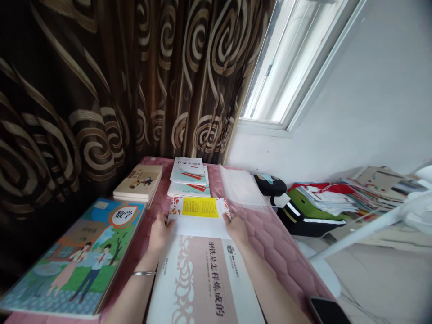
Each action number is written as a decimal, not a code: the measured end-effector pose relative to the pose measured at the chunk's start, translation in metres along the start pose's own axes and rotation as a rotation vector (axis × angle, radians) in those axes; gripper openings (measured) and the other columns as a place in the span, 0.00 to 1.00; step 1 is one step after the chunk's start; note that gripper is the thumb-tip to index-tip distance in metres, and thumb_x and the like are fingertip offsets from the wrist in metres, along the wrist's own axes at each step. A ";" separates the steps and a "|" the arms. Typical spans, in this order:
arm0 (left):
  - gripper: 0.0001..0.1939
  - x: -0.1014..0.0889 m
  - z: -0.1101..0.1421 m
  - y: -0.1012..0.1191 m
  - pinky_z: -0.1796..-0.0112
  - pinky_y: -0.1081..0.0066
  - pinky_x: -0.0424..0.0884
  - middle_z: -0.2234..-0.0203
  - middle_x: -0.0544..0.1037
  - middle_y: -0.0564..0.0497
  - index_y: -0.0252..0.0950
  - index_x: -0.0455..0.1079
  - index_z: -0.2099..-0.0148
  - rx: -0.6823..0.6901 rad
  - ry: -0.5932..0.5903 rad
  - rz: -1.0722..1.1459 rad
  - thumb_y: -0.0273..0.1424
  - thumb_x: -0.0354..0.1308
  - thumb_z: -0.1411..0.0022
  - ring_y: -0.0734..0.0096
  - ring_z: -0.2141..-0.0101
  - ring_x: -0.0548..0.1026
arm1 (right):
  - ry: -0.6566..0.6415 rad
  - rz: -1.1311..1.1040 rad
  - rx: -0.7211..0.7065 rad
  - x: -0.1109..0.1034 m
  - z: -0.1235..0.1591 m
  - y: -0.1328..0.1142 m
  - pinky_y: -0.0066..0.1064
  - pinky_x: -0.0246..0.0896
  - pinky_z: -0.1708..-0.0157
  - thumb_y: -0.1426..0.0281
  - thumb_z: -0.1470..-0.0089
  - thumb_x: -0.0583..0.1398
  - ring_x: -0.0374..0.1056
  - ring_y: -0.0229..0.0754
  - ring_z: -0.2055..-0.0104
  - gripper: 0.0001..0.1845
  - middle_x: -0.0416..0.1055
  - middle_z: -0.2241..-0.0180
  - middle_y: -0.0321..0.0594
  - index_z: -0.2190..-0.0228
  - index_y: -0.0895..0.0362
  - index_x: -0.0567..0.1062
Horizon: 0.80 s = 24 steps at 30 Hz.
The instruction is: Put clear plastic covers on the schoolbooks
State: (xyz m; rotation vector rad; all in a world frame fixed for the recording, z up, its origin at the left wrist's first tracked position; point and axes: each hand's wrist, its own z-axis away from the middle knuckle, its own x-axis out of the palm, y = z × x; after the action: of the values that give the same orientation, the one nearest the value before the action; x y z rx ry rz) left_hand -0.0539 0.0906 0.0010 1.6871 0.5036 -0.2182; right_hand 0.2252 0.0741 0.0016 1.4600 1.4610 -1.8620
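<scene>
My left hand [162,233] and my right hand [236,228] grip opposite side edges of a white book [199,225] with a yellow text panel and orange leafy corners. Their fingers are closed on its edges, partly hidden beneath it. Nearer to me, between my forearms, lies a book with a grey-pink band [202,279] and large Chinese characters. Its far edge meets the white book; I cannot tell whether they overlap. Just beyond the held book are a few thin white and teal booklets [189,173], stacked unevenly. My left wrist wears a silver bangle [144,273].
On the left, a colourful maths textbook [84,261] tops a pile, with tan books [138,182] behind it. A clear plastic sheet [243,186] lies on the pink quilted cover [270,243]. A phone [327,310], white lamp arm [367,229] and green bag [308,207] are at right.
</scene>
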 end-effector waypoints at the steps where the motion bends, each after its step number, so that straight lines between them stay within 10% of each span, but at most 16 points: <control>1: 0.10 0.000 0.000 0.000 0.71 0.69 0.61 0.77 0.74 0.50 0.40 0.66 0.64 0.004 -0.004 -0.007 0.33 0.60 0.50 0.60 0.74 0.74 | 0.002 -0.001 -0.002 -0.002 0.001 -0.001 0.33 0.64 0.63 0.64 0.39 0.53 0.75 0.51 0.57 0.17 0.78 0.63 0.55 0.57 0.63 0.73; 8: 0.10 0.002 -0.001 0.000 0.69 0.68 0.64 0.71 0.78 0.45 0.37 0.67 0.59 0.031 -0.050 -0.104 0.32 0.58 0.46 0.58 0.70 0.77 | 0.176 0.158 -0.356 -0.032 0.068 -0.010 0.49 0.56 0.45 0.69 0.43 0.57 0.60 0.59 0.42 0.21 0.63 0.43 0.57 0.48 0.60 0.69; 13: 0.10 0.003 0.000 0.000 0.68 0.72 0.66 0.69 0.80 0.46 0.36 0.68 0.58 0.022 -0.063 -0.153 0.30 0.57 0.44 0.62 0.67 0.78 | -0.248 0.191 -1.145 -0.038 0.166 -0.010 0.45 0.58 0.42 0.56 0.45 0.60 0.52 0.56 0.36 0.29 0.55 0.36 0.44 0.44 0.52 0.66; 16: 0.10 0.003 -0.001 0.000 0.66 0.73 0.68 0.67 0.80 0.46 0.36 0.68 0.57 -0.001 -0.091 -0.193 0.29 0.57 0.43 0.64 0.65 0.78 | -0.070 0.340 -1.401 -0.030 0.194 -0.003 0.49 0.62 0.46 0.58 0.41 0.57 0.57 0.60 0.39 0.23 0.63 0.40 0.45 0.47 0.55 0.68; 24: 0.11 0.004 -0.004 -0.006 0.65 0.73 0.69 0.67 0.81 0.46 0.35 0.69 0.57 0.005 -0.096 -0.193 0.31 0.57 0.43 0.64 0.65 0.79 | 0.374 0.429 -1.420 -0.006 0.209 -0.006 0.50 0.73 0.64 0.68 0.41 0.56 0.74 0.60 0.56 0.13 0.73 0.49 0.46 0.54 0.53 0.73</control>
State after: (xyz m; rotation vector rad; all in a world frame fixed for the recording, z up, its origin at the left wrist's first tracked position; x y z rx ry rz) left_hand -0.0537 0.0963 -0.0046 1.6246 0.5937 -0.4389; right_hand 0.1191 -0.1062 -0.0048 1.1336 1.7554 -0.0501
